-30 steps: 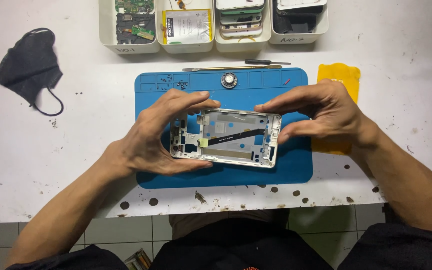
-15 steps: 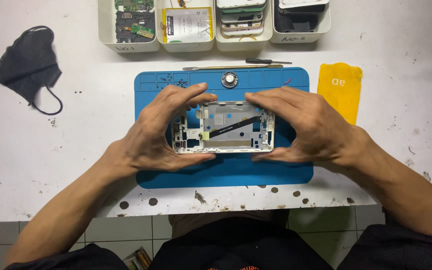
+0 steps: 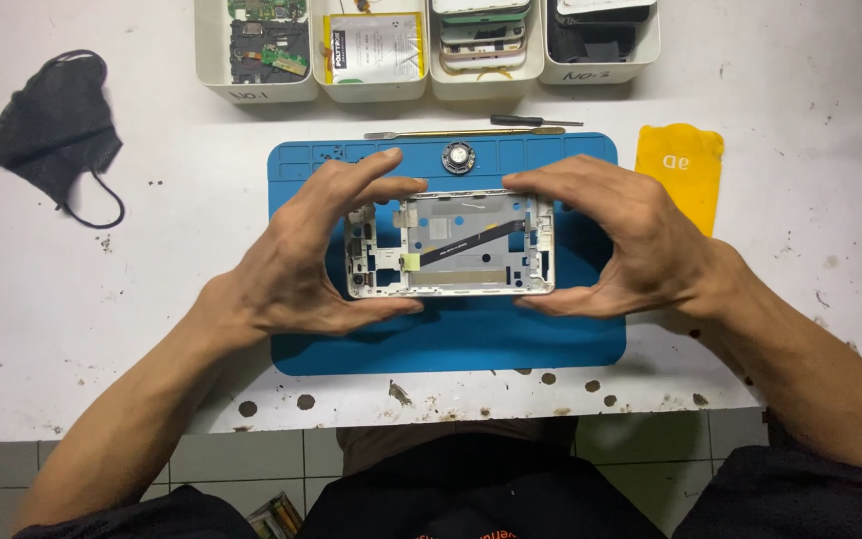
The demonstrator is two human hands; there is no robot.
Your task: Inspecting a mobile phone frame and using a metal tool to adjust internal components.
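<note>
Over the blue mat (image 3: 451,344), approx. centre, a stripped phone frame (image 3: 451,245) was held flat, insides up, betw. both hands. Step judged: frame being steadied by its edges for inspection; best done w/ even, light pressure so the thin frame wasn't bent and the dark ribbon cable (image 3: 471,240) wasn't touched. Left hand (image 3: 296,265) was closed on the frame's left end, thumb below, fingers on top edge. Right hand (image 3: 631,245) was clamped likewise on the right end. A small round part (image 3: 458,157) was left just above.

Four white bins (image 3: 256,90) cut off by the top edge; phone frame (image 3: 451,245) ends behind each hand.
</note>
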